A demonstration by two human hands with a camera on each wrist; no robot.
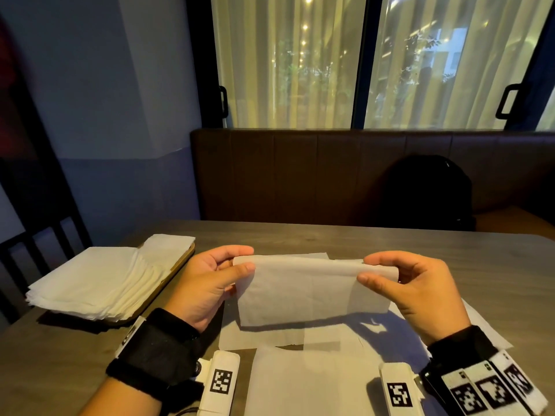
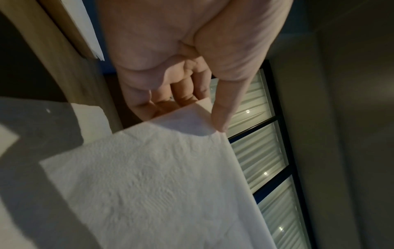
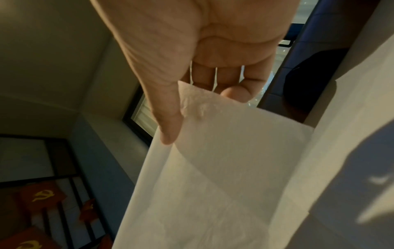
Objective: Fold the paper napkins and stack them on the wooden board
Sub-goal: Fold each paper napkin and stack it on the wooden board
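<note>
One folded napkin, white and thin, is held up above the table, its doubled top edge stretched level between two hands and its lower edge hanging free. Left hand: thumb and forefinger pinch the napkin's top left corner, the other fingers curled behind the sheet; the left wrist view shows the thumb laid along the folded edge. Right hand: thumb and forefinger pinch the top right corner in the same way; the right wrist view shows the thumb in front of the paper and the fingers behind it. One wooden board lies at the table's left side, carrying one stack of folded napkins, fanned slightly and overhanging the board's near end; the number of sheets in it cannot be counted. Loose unfolded napkins lie flat on the table under and before the hands, overlapping one another, at least three, the exact count unclear. One black wrist strap on each arm, two in all. One dark bag sits on one brown bench behind the table.
</note>
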